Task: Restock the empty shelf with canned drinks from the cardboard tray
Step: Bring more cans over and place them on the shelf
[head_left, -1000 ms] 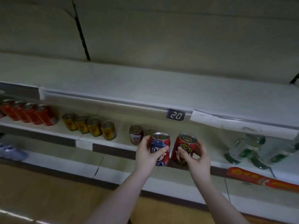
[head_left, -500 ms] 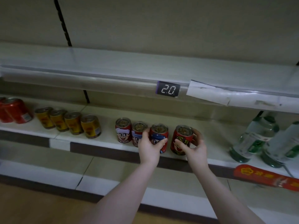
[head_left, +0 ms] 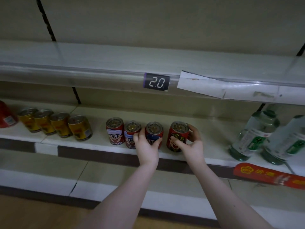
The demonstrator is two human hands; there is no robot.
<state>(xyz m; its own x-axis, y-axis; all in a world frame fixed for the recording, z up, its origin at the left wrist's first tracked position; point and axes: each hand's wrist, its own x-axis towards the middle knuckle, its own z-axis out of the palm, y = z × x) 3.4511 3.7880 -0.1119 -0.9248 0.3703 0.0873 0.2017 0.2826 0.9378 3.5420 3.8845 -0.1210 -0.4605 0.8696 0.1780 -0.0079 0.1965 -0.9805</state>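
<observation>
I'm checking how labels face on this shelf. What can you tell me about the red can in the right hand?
The red can is short and metal-looking, with a gold-toned lid and a cartoon face printed on its front. It stands upright near the front edge of the white shelf, rightmost in its row, a gap from the neighbouring can. The right hand grips it, thumb on the label, fingers curled round its right side.

The light is dim and flat. A pale beige back panel (head_left: 165,22) rises behind the shelving, crossed by a black slotted upright (head_left: 45,19). The upper shelf (head_left: 115,55) has a clear price rail (head_left: 82,76) along its front, with a dark digital tag (head_left: 156,82) reading 2.0 and a white paper strip (head_left: 206,86) just beside it. A pale bottom shelf (head_left: 41,162) sits low, above a warm brown wooden floor (head_left: 24,212).
</observation>
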